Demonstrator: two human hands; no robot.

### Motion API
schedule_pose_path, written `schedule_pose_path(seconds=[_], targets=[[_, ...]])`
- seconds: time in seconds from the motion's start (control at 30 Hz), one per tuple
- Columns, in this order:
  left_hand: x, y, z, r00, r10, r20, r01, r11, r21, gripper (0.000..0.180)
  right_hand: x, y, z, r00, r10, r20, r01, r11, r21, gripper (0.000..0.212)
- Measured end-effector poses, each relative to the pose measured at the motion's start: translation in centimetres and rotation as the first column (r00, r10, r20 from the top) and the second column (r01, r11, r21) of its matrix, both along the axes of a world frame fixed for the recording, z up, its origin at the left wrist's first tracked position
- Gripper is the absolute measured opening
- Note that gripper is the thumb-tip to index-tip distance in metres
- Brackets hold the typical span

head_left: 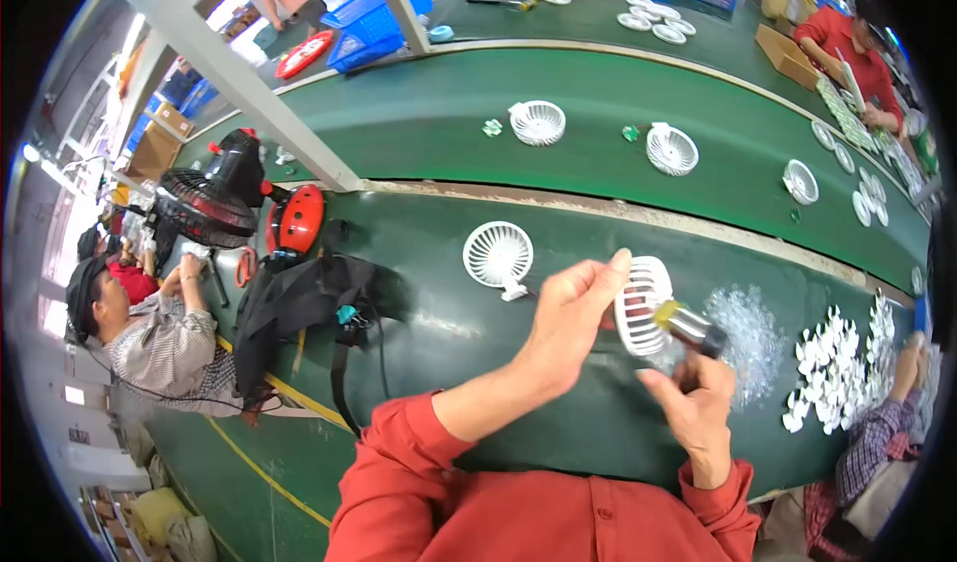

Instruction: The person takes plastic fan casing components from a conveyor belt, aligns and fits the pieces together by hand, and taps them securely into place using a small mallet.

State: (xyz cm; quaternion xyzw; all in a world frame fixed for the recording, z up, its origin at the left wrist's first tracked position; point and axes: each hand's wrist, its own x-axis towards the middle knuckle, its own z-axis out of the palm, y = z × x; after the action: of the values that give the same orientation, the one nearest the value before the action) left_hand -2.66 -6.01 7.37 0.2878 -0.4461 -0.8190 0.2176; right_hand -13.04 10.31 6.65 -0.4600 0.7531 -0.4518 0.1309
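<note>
My left hand (pixel 568 318) grips a round white fan grille (pixel 641 308) by its rim, fingers partly behind it, raised over the green bench. In my right hand (pixel 695 397) is a short, thick yellow-and-black tool (pixel 691 329), slightly blurred. Its yellow end lies against or just in front of the grille's slats; its exact kind is unclear. A second white grille (pixel 497 255) rests on the bench left of my hands. Right of my right hand spreads a heap of small clear pieces (pixel 748 343), and beyond it a pile of small white plastic parts (pixel 832 368).
Ahead, a green conveyor belt (pixel 429 128) carries several white grilles (pixel 538 123) and small green pieces. To the left stand a black fan (pixel 204 203), a red spotted object (pixel 297 219) and a black bag (pixel 309 308). Co-workers sit left, right and across; a metal post (pixel 249 93) rises front left.
</note>
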Motion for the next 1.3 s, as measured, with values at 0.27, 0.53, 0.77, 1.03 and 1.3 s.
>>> schedule_pose_path(seconds=[0.27, 0.53, 0.77, 1.03, 1.3], targets=[[1.2, 2.3, -1.1, 0.989, -0.132, -0.065, 0.140, 0.983, 0.121, 0.032, -1.8, 2.0, -1.0, 0.965, -0.171, 0.198, 0.133, 0.972, 0.192, 0.029], [2.9, 1.2, -4.4, 0.946, -0.284, 0.158, 0.278, 0.959, 0.063, 0.047, -5.0, 1.9, -2.0, 0.676, -0.169, 0.718, 0.062, 0.983, 0.173, 0.038], [2.5, 2.7, -5.1, 0.863, -0.505, -0.033, 0.488, 0.812, 0.322, 0.043, -5.4, 0.4, -2.3, 0.698, -0.154, 0.699, -0.015, 0.973, 0.229, 0.038], [2.2, 3.5, -5.8, 0.975, -0.200, -0.097, 0.221, 0.918, 0.328, 0.035, 0.3, 2.1, -2.5, 0.826, -0.174, 0.536, 0.104, 0.982, 0.158, 0.021], [2.0, 5.3, -5.8, 0.992, -0.127, -0.009, 0.128, 0.988, 0.092, 0.041, -1.0, 3.0, -3.2, 0.694, -0.105, 0.712, 0.014, 0.991, 0.132, 0.014]])
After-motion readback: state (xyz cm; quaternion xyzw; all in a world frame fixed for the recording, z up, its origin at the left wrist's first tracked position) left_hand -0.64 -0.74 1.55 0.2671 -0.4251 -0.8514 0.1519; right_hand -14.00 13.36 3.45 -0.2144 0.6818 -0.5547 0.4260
